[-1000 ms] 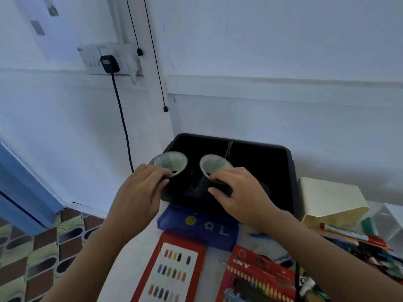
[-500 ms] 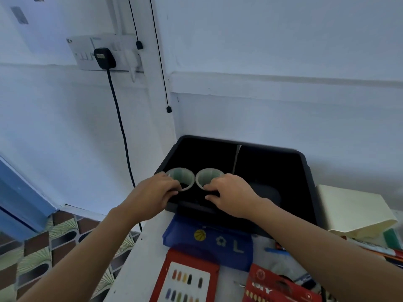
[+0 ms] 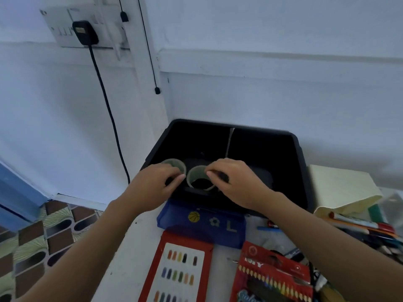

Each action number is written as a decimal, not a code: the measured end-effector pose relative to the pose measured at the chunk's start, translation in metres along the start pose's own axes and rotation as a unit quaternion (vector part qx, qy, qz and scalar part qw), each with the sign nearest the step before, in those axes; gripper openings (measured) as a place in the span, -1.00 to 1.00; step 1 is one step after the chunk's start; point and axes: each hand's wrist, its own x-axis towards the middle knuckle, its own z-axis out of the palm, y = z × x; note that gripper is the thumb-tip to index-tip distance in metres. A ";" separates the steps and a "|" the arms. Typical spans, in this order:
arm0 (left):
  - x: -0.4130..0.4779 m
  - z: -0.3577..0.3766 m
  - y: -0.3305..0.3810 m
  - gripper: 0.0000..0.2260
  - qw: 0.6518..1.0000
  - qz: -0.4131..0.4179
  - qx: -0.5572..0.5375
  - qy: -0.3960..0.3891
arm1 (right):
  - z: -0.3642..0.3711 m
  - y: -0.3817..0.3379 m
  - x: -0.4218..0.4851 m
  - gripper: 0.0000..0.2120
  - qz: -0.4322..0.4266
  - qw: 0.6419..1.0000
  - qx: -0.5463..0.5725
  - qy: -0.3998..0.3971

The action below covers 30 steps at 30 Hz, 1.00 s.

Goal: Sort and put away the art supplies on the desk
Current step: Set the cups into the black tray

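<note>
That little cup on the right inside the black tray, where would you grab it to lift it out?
Probably the upper wall under the rim of the right cup, coming from above. It stands upright, mouth up, low inside the black tray, whose near wall blocks a sideways reach, and the left cup sits close on its left. The right hand holds its rim that way.

Black tray [image 3: 299, 153] with two pale green cups [image 3: 195, 174] inside. Before the tray, a blue case [image 3: 218, 235] with a yellow ball print; right, a cream box [image 3: 340, 188].
</note>
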 end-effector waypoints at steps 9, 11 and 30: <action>0.011 0.005 0.153 -0.72 0.980 0.118 -0.103 0.122 | -0.081 -0.002 -0.123 -0.92 0.058 0.972 0.021 0.225; 0.013 0.015 0.191 -0.73 0.975 0.154 -0.122 0.105 | -0.100 0.005 -0.162 -0.91 0.084 0.965 0.006 0.247; 0.005 0.154 0.405 -0.51 0.959 0.246 -0.043 -0.132 | -0.203 0.107 -0.420 -0.81 0.333 0.886 -0.221 0.234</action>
